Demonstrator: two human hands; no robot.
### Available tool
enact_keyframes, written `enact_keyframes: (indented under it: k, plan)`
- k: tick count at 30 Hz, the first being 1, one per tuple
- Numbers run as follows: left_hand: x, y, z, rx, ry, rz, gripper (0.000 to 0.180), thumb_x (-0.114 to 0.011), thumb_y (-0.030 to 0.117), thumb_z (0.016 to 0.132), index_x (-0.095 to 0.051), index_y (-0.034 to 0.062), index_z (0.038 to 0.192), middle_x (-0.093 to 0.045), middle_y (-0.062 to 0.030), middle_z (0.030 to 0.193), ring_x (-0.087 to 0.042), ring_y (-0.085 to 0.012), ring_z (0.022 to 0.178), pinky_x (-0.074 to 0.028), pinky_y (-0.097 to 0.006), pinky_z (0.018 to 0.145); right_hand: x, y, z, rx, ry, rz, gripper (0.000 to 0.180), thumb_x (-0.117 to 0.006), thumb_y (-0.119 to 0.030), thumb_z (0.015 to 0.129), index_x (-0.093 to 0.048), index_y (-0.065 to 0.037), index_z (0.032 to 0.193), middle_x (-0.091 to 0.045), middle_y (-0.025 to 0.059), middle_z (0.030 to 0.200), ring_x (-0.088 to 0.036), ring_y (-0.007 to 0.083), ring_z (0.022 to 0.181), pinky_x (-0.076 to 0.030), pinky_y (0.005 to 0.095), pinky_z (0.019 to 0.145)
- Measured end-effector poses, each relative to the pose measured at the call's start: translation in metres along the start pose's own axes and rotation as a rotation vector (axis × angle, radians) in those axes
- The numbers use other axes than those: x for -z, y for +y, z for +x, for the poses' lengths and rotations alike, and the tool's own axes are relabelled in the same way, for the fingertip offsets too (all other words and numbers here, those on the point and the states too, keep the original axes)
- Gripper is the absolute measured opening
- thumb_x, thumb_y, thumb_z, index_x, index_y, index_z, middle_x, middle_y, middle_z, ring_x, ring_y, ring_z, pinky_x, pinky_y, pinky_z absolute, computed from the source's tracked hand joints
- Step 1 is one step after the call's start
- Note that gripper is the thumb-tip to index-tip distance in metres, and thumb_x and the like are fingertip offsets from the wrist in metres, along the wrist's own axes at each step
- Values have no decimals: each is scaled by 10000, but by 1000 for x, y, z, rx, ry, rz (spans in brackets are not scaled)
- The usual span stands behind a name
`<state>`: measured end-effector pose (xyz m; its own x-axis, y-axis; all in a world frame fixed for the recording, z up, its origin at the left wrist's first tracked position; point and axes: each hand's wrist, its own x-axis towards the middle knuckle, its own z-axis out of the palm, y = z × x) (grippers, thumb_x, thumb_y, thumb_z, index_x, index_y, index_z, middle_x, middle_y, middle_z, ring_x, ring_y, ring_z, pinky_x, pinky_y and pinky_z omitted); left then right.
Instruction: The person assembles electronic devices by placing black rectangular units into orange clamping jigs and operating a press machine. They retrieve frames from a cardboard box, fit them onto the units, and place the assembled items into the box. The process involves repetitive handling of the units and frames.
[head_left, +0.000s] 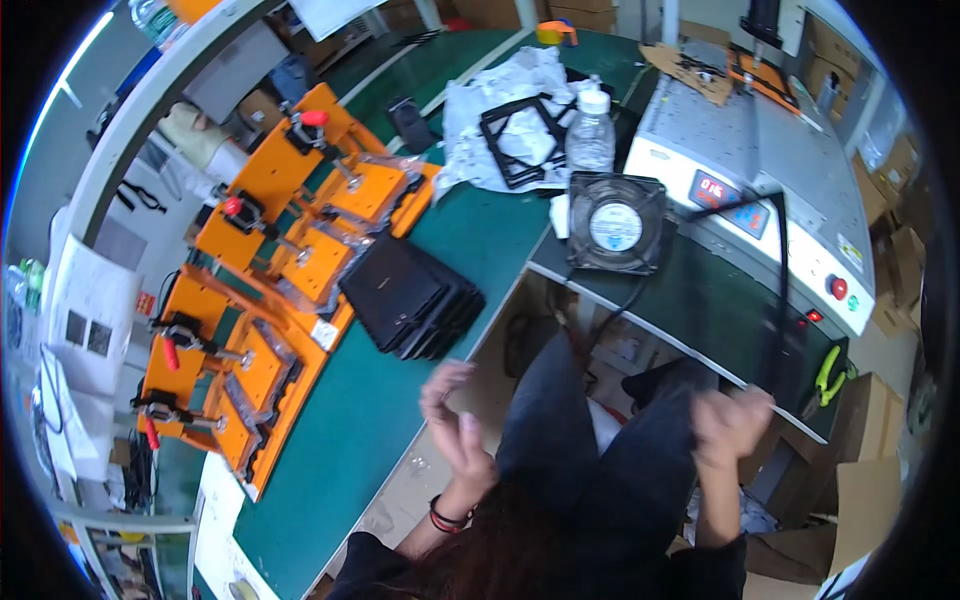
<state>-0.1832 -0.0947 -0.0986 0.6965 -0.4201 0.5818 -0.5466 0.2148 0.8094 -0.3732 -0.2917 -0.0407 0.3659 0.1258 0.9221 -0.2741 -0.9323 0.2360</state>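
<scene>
My right hand (733,425), smeared by motion, is closed on the lower end of a thin black square frame (783,290). The frame stands raised in front of the white-fronted machine, its left side blurred. My left hand (458,430) hovers near the table edge with fingers curved and apart, nothing in it. Just beyond it, a stack of black flat panels (410,295) lies on the green table (340,450). Another black frame (520,140) rests on crumpled white wrapping (470,110) at the back.
Orange toggle-clamp fixtures (300,260) line the left side. A small fan (617,222) and a clear bottle (590,140) stand at centre back. The grey-topped machine (740,130) fills the right, with green-handled cutters (825,380) beside it. Cardboard boxes (868,500) sit at lower right.
</scene>
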Motion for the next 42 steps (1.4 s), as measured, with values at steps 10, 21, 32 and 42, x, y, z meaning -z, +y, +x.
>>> enact_keyframes:
  k: [10,21,32,42]
  plan:
    - [100,-87,73,631,449,-411,677,-363,436,985,-200,-40,1438,-266,-149,1499,-205,-241,1408,-144,-385,1153,-234,-92,114,-214,-268,259,130,-592,-164,789,-645,-83,876,-557,28,556,-598,176,547,-483,322,502]
    - [71,-109,103,728,353,-577,471,-384,397,981,-447,54,1297,-530,-105,1294,-525,-249,1169,-408,-398,1007,-350,-88,52,-929,-1290,1262,794,-439,-624,895,-590,139,1057,-619,276,1046,-614,313,978,-468,390,851]
    - [85,-77,54,649,475,-535,597,-378,241,937,-200,56,1476,-332,-124,1457,-356,-243,1323,-286,-345,1098,-259,-123,84,-1098,-1512,1427,678,-493,-423,958,-311,46,1412,-540,136,1226,-545,176,1011,-442,276,861]
    - [276,27,-78,752,734,-343,625,-386,300,892,-297,10,1438,-423,-129,1412,-466,-227,1247,-362,-330,1052,-179,-363,55,-466,-1127,1931,509,-505,-355,937,-456,16,1283,-552,240,1201,-478,378,1201,-341,410,1042]
